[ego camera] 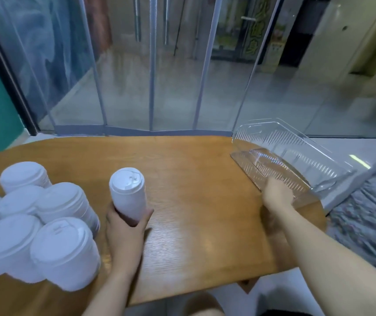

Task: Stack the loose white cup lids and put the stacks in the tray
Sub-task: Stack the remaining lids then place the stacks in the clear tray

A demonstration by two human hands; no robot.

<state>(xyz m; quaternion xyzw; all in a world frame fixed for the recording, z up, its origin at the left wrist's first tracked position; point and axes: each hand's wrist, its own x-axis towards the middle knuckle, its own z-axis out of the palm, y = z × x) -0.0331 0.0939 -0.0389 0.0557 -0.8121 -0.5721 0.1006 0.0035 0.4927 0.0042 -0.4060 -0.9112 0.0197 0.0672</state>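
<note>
Wooden surface (194, 190); left hand (125, 226) grips tall white lid stack (127, 197), right hand (276, 192) at clear plastic tray (296, 160), grip unclear; stack could topple if tilted

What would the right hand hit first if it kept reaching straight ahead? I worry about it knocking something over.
The right hand already seems to touch the clear plastic tray; pushing on would likely shove it.

There is a single view, a wide-angle camera worn on the person's head, looking forward and steeply down over a wooden table (194, 201) from its near edge. Both forearms reach in from the bottom of the frame, close under the lens. The table fills the lower half; glass panels (150, 65) and a tiled floor beyond take the upper half. Straight lines bow toward the frame edges, and the corners look stretched and blurred
</note>
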